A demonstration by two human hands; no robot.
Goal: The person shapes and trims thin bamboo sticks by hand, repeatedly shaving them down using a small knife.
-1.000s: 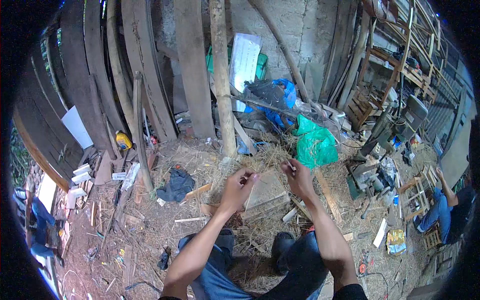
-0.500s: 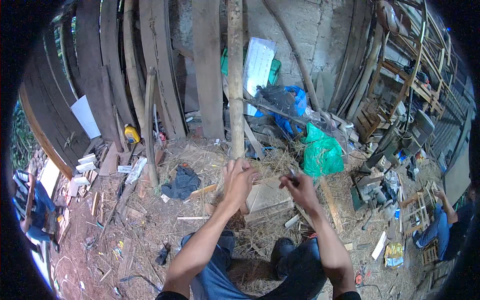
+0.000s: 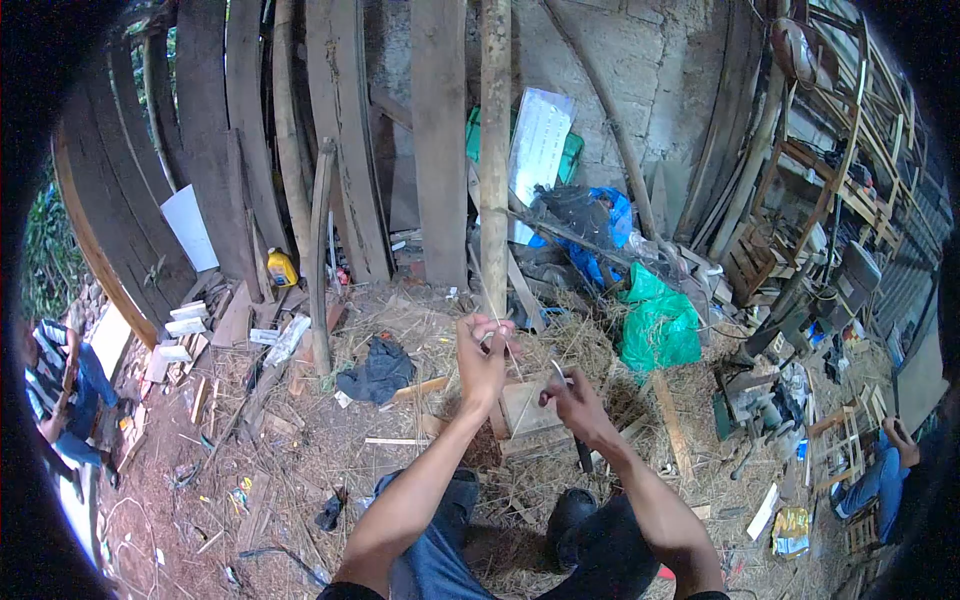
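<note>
My left hand [image 3: 482,365] is raised in front of the upright wooden pole [image 3: 495,180], its fingers pinched on a thin pale strip [image 3: 514,352] that shows as a fine line. Lower and to the right, my right hand [image 3: 580,408] is closed around a knife [image 3: 584,458]. Its short light blade points up and its dark handle end sticks out below the fist. Under and between both hands lies a wooden board or box-like piece [image 3: 530,412] on the straw. The fingertips' exact hold on the strip is too small to make out.
A green plastic bag [image 3: 660,325] and a blue tarp [image 3: 615,220] lie ahead right. A dark cloth [image 3: 378,370] and a yellow container [image 3: 281,268] are left. One person [image 3: 75,390] sits far left, another [image 3: 880,470] far right. Straw and wood scraps cover the ground.
My left hand has turned, its fingers now drawn up on the thin strip. The right hand has shifted lower, and the knife shows more clearly. The whole view has swung slightly left.
</note>
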